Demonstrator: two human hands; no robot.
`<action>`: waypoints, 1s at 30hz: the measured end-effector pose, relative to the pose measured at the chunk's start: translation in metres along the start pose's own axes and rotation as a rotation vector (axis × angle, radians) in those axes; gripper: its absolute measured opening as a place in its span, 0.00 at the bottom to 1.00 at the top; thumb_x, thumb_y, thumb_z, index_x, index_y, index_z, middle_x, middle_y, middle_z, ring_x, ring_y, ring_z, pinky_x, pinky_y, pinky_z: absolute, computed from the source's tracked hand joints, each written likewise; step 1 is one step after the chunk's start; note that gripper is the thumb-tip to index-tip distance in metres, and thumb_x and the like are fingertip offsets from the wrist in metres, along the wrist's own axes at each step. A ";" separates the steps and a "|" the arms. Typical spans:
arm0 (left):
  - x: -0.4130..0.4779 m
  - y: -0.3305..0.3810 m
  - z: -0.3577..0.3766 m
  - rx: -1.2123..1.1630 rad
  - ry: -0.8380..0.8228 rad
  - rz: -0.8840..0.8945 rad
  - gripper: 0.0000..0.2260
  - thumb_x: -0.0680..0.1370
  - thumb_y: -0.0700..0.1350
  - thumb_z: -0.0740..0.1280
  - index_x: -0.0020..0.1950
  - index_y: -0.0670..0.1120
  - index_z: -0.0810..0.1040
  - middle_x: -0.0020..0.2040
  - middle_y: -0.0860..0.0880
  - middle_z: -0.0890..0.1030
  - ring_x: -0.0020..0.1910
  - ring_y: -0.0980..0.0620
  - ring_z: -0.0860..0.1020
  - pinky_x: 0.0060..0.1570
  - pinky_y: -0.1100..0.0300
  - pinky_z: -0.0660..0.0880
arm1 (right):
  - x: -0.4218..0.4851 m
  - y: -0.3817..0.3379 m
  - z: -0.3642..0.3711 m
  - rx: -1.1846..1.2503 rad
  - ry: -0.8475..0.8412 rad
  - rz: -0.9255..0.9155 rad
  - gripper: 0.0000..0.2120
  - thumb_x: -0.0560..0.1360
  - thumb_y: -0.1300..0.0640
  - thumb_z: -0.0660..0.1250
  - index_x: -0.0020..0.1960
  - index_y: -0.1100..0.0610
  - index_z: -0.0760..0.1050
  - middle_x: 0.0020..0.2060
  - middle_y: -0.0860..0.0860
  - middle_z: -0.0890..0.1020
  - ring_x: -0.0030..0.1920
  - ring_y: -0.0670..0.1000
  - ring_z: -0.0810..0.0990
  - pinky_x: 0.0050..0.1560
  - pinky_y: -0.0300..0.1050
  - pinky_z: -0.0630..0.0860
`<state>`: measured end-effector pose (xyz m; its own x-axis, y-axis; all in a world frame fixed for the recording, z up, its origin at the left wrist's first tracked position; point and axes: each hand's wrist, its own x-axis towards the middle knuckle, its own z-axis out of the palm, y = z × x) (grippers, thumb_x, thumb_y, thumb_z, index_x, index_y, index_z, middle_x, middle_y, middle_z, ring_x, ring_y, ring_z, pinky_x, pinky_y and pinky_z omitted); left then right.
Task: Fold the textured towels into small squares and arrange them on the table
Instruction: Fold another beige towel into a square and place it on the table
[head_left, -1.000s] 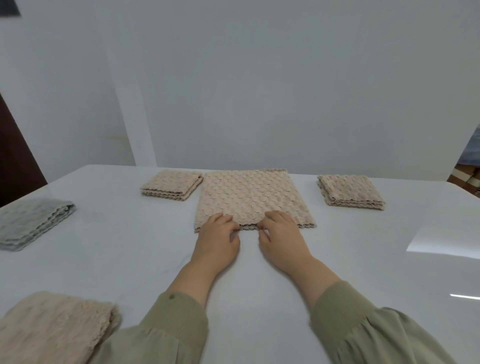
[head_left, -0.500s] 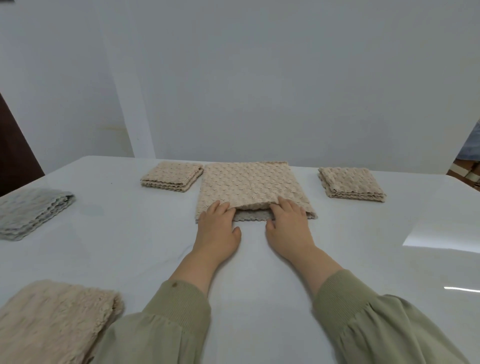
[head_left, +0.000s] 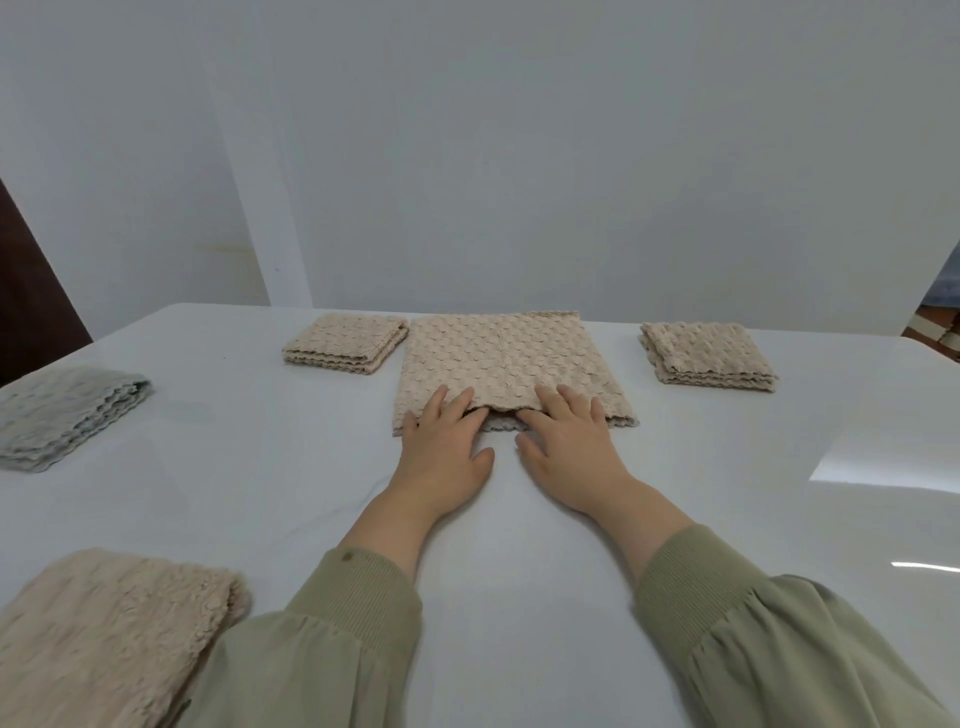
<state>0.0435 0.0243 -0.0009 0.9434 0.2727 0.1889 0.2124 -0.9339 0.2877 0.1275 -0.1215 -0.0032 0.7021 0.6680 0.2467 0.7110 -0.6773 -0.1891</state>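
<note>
A beige textured towel (head_left: 506, 358) lies flat at the table's far middle, folded into a wide double layer. My left hand (head_left: 441, 447) and my right hand (head_left: 569, 447) rest side by side on its near edge, fingers straight and thumbs on the table. Between the hands the upper layer is raised a little, and the inner fingertips are hidden beneath it. A small folded beige square (head_left: 345, 343) sits just left of the towel. Another folded beige square (head_left: 706, 353) sits to its right.
A folded grey towel (head_left: 62, 415) lies at the left edge of the white table (head_left: 260, 467). A loosely folded beige towel (head_left: 104, 629) sits at the near left corner beside my sleeve. A white wall stands behind the table.
Both hands slid forward onto the towel's near edge. The upper layer has lifted slightly between them. The view tilted up a little.
</note>
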 end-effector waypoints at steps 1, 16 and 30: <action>0.000 0.000 0.000 0.006 0.001 -0.014 0.25 0.79 0.52 0.58 0.75 0.50 0.59 0.78 0.54 0.51 0.76 0.51 0.43 0.72 0.42 0.43 | 0.000 0.000 0.000 -0.009 -0.008 0.016 0.21 0.81 0.47 0.51 0.72 0.51 0.64 0.77 0.51 0.54 0.76 0.55 0.47 0.72 0.59 0.39; 0.002 -0.007 -0.003 -0.167 0.355 -0.244 0.21 0.76 0.42 0.60 0.69 0.43 0.66 0.74 0.48 0.63 0.72 0.46 0.59 0.69 0.47 0.60 | 0.005 0.021 -0.006 -0.009 0.196 0.336 0.21 0.76 0.56 0.57 0.67 0.62 0.66 0.73 0.56 0.62 0.72 0.58 0.58 0.71 0.58 0.55; -0.037 0.049 -0.072 -0.865 0.555 0.088 0.18 0.73 0.31 0.59 0.58 0.44 0.78 0.54 0.52 0.78 0.56 0.55 0.76 0.56 0.63 0.73 | -0.026 -0.061 -0.095 0.873 0.628 0.088 0.15 0.75 0.64 0.61 0.33 0.50 0.63 0.31 0.46 0.69 0.31 0.44 0.66 0.32 0.33 0.62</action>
<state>0.0002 -0.0153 0.0742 0.6494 0.4850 0.5857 -0.3150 -0.5295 0.7877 0.0623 -0.1268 0.0922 0.7825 0.1816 0.5955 0.6168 -0.0959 -0.7813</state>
